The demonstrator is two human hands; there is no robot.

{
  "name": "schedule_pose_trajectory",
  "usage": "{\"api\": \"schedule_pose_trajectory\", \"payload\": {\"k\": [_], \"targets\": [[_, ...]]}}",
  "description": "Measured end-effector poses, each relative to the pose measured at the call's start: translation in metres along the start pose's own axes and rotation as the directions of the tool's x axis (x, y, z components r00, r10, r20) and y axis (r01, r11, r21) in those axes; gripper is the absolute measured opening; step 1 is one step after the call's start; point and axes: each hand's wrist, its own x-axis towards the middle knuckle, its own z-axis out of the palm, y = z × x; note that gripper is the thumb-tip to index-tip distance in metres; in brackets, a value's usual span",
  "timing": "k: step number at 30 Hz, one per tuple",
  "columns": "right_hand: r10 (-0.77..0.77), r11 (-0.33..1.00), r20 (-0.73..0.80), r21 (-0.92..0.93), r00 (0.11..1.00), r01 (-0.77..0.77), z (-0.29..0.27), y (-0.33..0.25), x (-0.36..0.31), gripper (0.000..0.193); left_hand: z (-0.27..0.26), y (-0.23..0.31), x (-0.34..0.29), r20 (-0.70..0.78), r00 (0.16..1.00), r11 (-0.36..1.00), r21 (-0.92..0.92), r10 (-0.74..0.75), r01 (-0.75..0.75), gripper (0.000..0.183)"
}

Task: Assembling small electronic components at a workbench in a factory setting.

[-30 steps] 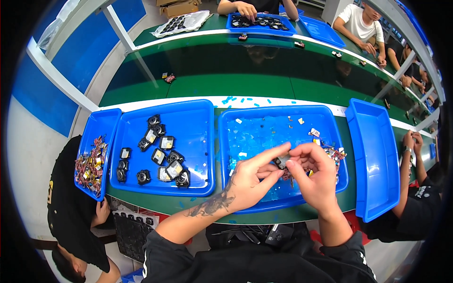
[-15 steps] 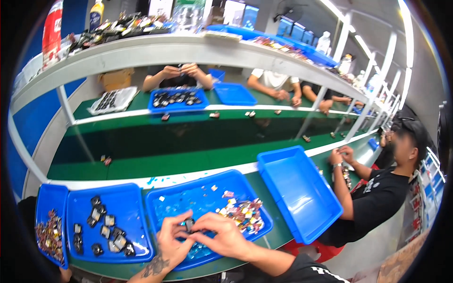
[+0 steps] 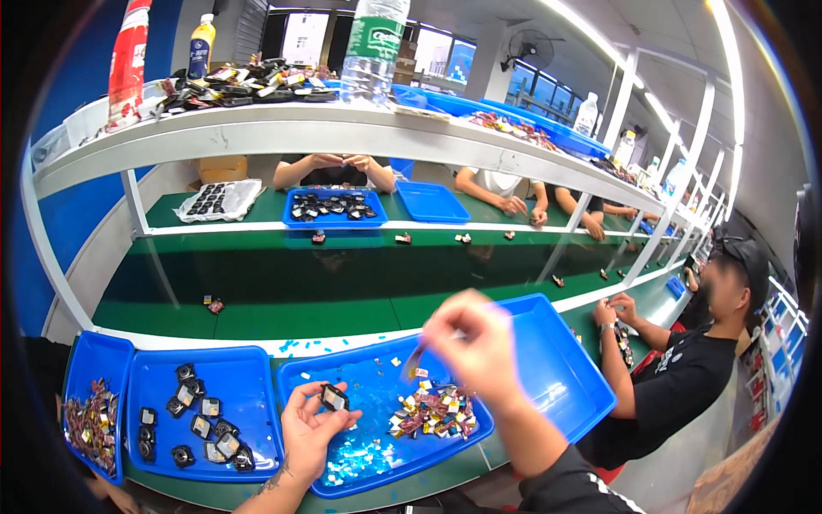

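My left hand (image 3: 310,433) is closed on a small black square-framed part (image 3: 335,397) with a pale face, above the near end of a blue tray (image 3: 295,377). Above that tray's right side, my right hand (image 3: 475,347) is smeared by motion, its thumb and fingers pinched together. A thin, blurred brownish strip (image 3: 414,361) hangs from its fingertips; its exact kind is unclear. Below lies a pile of small parts (image 3: 435,411) in white, yellow and dark red, beside scattered bits of blue film (image 3: 364,456).
Left stand a blue tray (image 3: 244,364) with several black square parts and a narrower tray (image 3: 103,353) of small parts. A blue tray (image 3: 561,360) is at right, near a co-worker (image 3: 685,368). A white-framed shelf (image 3: 282,133) spans above the green belt (image 3: 282,295).
My hands, together before, are now apart. The right one has swung up and to the right with the strip; the left keeps the black part. The head view has shifted slightly.
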Motion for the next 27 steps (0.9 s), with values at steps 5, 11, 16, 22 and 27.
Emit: {"api": "schedule_pose_trajectory", "payload": {"k": [5, 11, 16, 22, 27], "targets": [[-0.282, 0.959, -0.42, -0.099, 0.863, 0.265, -0.071, -0.028, 0.161, 0.014, -0.002, 0.003, 0.0, 0.008, 0.995, 0.989, -0.112, -0.099, 0.099, 0.046], [-0.379, 0.719, -0.278, -0.689, 0.883, 0.092, -0.112, -0.019, 0.278, 0.03, -0.01, -0.001, 0.003, 0.068, 0.98, 0.965, -0.174, -0.185, 0.194, 0.043], [-0.303, 0.439, 0.015, -0.885, 0.953, 0.153, -0.116, -0.012, 0.295, 0.03, -0.014, 0.002, 0.003, 0.041, 0.985, 0.971, -0.166, -0.169, 0.174, 0.044], [-0.38, 0.308, -0.141, -0.951, 0.914, -0.018, -0.151, -0.026, 0.291, 0.036, -0.006, 0.003, 0.011, 0.047, 0.988, 0.968, -0.198, -0.147, 0.154, 0.043], [-0.499, 0.8, -0.355, -0.54, 0.791, 0.262, -0.068, -0.011, 0.131, 0.025, -0.011, 0.002, 0.013, -0.007, 0.981, 0.957, -0.221, -0.193, 0.187, 0.041]]}}
